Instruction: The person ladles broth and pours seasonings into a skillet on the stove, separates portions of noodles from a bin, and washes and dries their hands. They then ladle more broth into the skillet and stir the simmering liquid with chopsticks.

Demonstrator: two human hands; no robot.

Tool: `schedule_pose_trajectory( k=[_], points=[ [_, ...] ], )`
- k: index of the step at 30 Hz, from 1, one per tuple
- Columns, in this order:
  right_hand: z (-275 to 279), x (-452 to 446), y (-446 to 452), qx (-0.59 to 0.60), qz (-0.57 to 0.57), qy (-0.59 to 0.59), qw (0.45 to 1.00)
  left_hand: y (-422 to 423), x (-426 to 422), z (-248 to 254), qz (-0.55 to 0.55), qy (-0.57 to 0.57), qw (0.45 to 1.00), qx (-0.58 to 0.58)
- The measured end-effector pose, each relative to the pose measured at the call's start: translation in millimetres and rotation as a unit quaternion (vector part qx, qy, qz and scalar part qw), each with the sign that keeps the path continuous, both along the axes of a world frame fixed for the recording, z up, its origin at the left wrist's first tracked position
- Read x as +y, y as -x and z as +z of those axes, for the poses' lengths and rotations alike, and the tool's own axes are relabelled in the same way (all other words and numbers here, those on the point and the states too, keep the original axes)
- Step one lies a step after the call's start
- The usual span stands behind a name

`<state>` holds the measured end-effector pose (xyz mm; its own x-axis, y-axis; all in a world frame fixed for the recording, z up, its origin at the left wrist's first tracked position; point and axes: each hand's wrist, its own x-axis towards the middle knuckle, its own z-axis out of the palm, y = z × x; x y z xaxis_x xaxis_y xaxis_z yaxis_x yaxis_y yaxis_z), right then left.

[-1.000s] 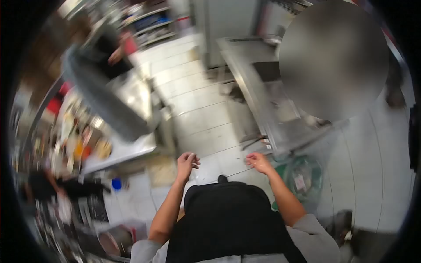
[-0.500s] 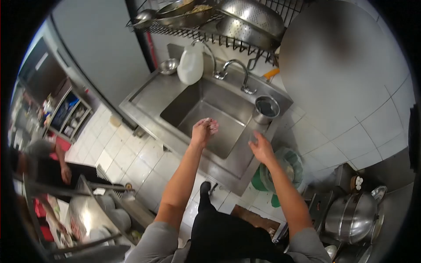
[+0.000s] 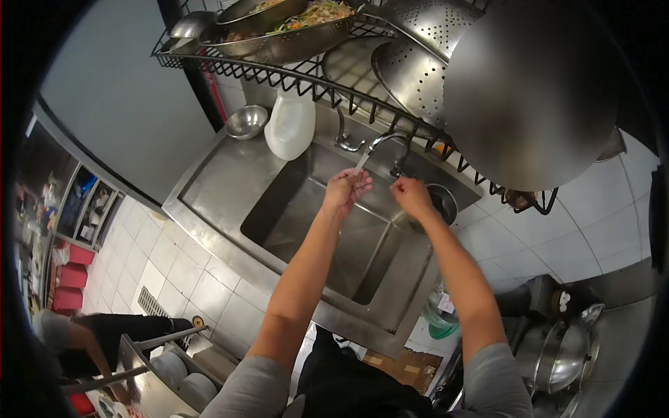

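My left hand [image 3: 348, 191] is palm up over the steel sink [image 3: 306, 230], its fingers loosely curled and slightly apart. A thin stream of water [image 3: 362, 160] falls onto it from the curved tap [image 3: 387, 137]. My right hand [image 3: 414, 197] is closed at the tap handle [image 3: 396, 171], with its fingertips partly hidden. Behind that hand, a metal pot [image 3: 444, 202] stands on the sink's right ledge, partly covered. A white plastic jug [image 3: 290, 125] and a steel bowl [image 3: 247, 122] stand at the sink's back left.
Above the sink, a black wire rack [image 3: 279, 75] holds colanders [image 3: 411, 76] and a pan of food [image 3: 306, 35]. Cooking pots [image 3: 557, 352] stand at lower right. At lower left, a person [image 3: 77, 341] is beside a steel table [image 3: 139, 369].
Both hands have moved forward to the tap. Water now runs over my left hand. My right hand has closed at the handle. The view has shifted towards the rack.
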<state>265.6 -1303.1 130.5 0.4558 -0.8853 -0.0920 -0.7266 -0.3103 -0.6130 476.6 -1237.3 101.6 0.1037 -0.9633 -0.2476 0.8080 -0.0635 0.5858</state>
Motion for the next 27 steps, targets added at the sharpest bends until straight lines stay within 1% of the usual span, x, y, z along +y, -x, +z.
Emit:
schedule_pose_trajectory(
  k=[1, 2, 3, 4, 5, 7, 9, 10, 11, 12, 13, 14, 16, 18, 19, 20, 21, 22, 23, 25, 27],
  points=[
    [-16, 5, 3, -0.029, 0.011, 0.079, 0.996, 0, -7, 0, 0.000, -0.010, 1.000, 0.002],
    [-25, 16, 4, -0.074, -0.007, -0.032, 0.997, -3, -16, -14, -0.022, 0.002, 1.000, 0.015],
    [-34, 31, 4, -0.121, -0.026, -0.143, 0.982, -9, -29, -41, -0.045, 0.013, 0.999, 0.027],
    [-43, 52, 3, -0.123, -0.024, -0.152, 0.980, -14, -38, -54, -0.071, 0.023, 0.996, 0.039],
    [-53, 76, 3, -0.125, -0.023, -0.160, 0.979, -13, -39, -45, -0.040, -0.013, 0.999, -0.006],
    [-96, 125, 9, -0.202, -0.022, -0.224, 0.953, -7, -39, -21, 0.018, -0.082, 0.992, -0.092],
    [-118, 182, 23, -0.221, 0.024, -0.212, 0.952, -16, -54, -35, -0.004, -0.076, 0.993, -0.092],
    [-98, 209, 28, -0.230, 0.000, -0.286, 0.930, -17, -61, -40, -0.015, -0.074, 0.993, -0.094],
    [-72, 237, 31, -0.241, -0.023, -0.358, 0.902, -10, -63, -37, 0.019, -0.081, 0.994, -0.073],
    [-74, 257, 42, -0.252, -0.030, -0.387, 0.886, -2, -63, -30, 0.055, -0.086, 0.993, -0.053],
    [-76, 275, 56, -0.264, -0.035, -0.414, 0.870, 1, -64, -31, 0.061, -0.084, 0.994, -0.043],
    [-77, 293, 69, -0.312, -0.070, -0.420, 0.849, 3, -64, -32, 0.066, -0.082, 0.994, -0.033],
    [-78, 324, 95, -0.409, -0.143, -0.423, 0.796, -3, -67, -68, 0.006, -0.065, 0.997, -0.033],
    [-40, 336, 115, -0.334, -0.202, -0.403, 0.828, 15, -74, -99, -0.016, -0.050, 0.998, -0.034],
    [-26, 344, 126, -0.302, -0.246, -0.388, 0.836, 20, -82, -114, -0.067, -0.067, 0.986, -0.140],
    [-36, 351, 140, -0.268, -0.242, -0.332, 0.871, 30, -100, -129, -0.127, -0.068, 0.958, -0.246],
    [-46, 361, 154, -0.268, -0.279, -0.307, 0.869, 40, -121, -148, -0.219, -0.053, 0.946, -0.234],
    [-56, 374, 166, -0.268, -0.315, -0.289, 0.863, 60, -116, -129, -0.242, -0.072, 0.933, -0.256],
    [-60, 387, 173, -0.263, -0.343, -0.276, 0.858, 81, -108, -93, -0.277, -0.116, 0.913, -0.276],
    [-40, 411, 186, -0.294, -0.377, -0.258, 0.840, 95, -109, -78, -0.322, -0.065, 0.900, -0.286],
    [-33, 435, 195, -0.310, -0.396, -0.242, 0.830, 107, -124, -63, -0.286, -0.136, 0.922, -0.223]
  ],
)
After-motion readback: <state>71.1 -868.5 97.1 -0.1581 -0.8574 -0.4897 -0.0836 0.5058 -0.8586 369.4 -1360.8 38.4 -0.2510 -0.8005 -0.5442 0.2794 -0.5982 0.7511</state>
